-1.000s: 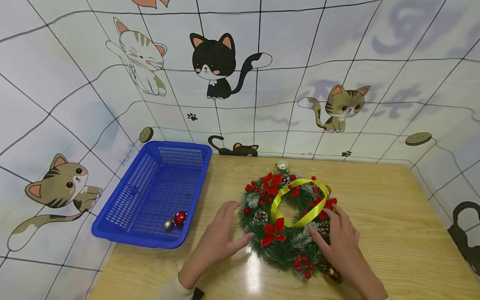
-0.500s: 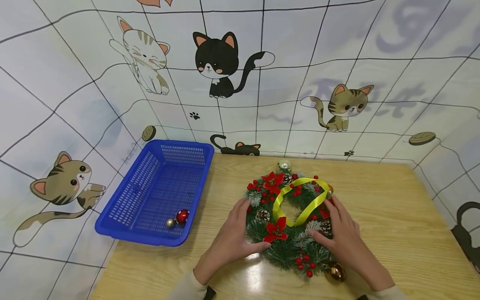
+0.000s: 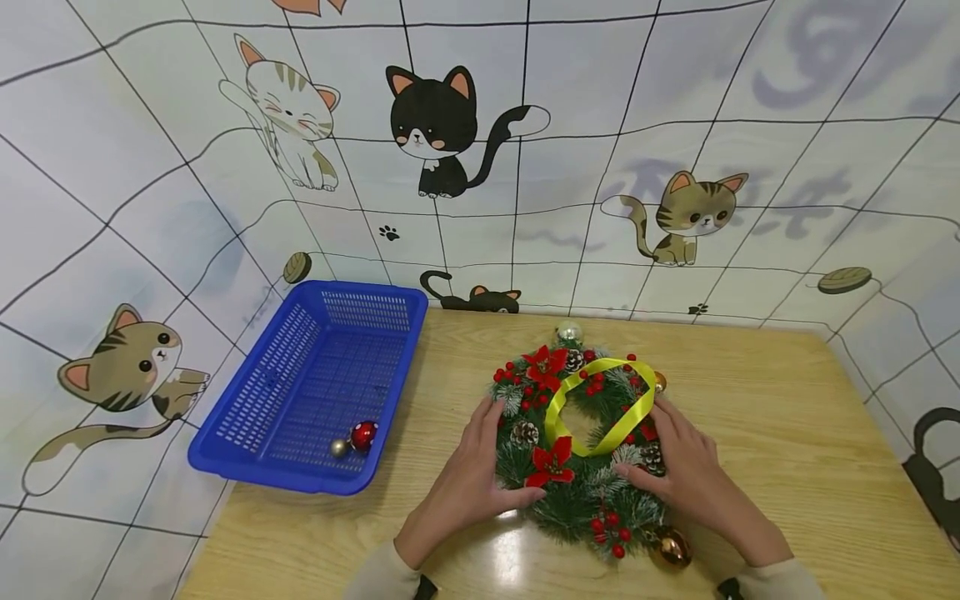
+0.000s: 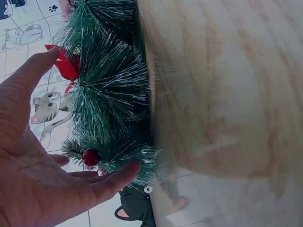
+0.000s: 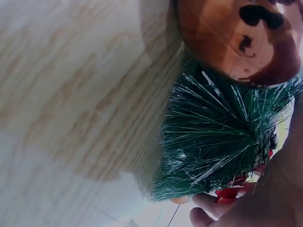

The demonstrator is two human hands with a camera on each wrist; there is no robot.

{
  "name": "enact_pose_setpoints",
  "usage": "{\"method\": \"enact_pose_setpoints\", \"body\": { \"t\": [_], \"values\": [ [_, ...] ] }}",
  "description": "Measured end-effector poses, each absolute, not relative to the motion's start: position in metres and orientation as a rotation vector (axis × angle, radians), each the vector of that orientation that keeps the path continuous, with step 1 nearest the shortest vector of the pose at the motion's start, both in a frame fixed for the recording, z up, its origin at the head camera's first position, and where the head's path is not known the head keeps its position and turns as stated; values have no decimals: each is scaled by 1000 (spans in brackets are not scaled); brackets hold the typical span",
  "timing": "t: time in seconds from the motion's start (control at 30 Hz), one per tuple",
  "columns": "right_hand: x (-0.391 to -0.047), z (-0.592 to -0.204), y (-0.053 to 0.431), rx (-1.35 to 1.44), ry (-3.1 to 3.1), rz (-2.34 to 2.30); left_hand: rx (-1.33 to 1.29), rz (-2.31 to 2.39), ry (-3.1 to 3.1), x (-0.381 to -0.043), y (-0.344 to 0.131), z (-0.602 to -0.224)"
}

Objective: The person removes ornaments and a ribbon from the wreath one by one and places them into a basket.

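Observation:
A green Christmas wreath [image 3: 558, 510] lies flat on the wooden table, trimmed with red poinsettias [image 3: 552, 462], pine cones and red berries. A yellow ribbon loop [image 3: 636, 412] rests across its centre. My left hand [image 3: 467, 477] touches the wreath's left side; in the left wrist view its thumb reaches a red flower and its spread fingers lie along the outer needles [image 4: 111, 90]. On the other side my right hand [image 3: 692, 477] has its thumb over the greenery and its long fingers at the outer edge. A shiny copper ball [image 3: 672, 547] sits by the right wrist.
A blue plastic basket [image 3: 281, 475] stands to the left, holding a red ball [image 3: 363, 436] and a small gold ball [image 3: 340, 448]. At the wreath's far rim is a silver ball [image 3: 569, 332]. A cat-patterned wall sheet [image 3: 570, 167] rises behind the table.
Both hands have come in against the wreath's sides over the last second, the left one moving right. Since half a second ago they have barely shifted, and the wreath looks still.

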State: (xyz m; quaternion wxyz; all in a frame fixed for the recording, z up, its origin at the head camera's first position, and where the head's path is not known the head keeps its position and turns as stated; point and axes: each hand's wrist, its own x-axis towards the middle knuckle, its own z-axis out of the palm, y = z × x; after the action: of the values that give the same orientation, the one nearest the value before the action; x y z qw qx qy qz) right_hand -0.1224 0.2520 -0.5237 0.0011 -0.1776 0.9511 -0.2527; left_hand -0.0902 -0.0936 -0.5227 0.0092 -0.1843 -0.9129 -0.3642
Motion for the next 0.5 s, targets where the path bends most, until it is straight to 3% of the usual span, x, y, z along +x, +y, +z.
{"method": "enact_pose_setpoints", "body": {
  "t": [0.5],
  "values": [
    [-117,-530,246,-513,2985,-760,-597,-1124,-2846,-94,-95,-528]
  ]
}}
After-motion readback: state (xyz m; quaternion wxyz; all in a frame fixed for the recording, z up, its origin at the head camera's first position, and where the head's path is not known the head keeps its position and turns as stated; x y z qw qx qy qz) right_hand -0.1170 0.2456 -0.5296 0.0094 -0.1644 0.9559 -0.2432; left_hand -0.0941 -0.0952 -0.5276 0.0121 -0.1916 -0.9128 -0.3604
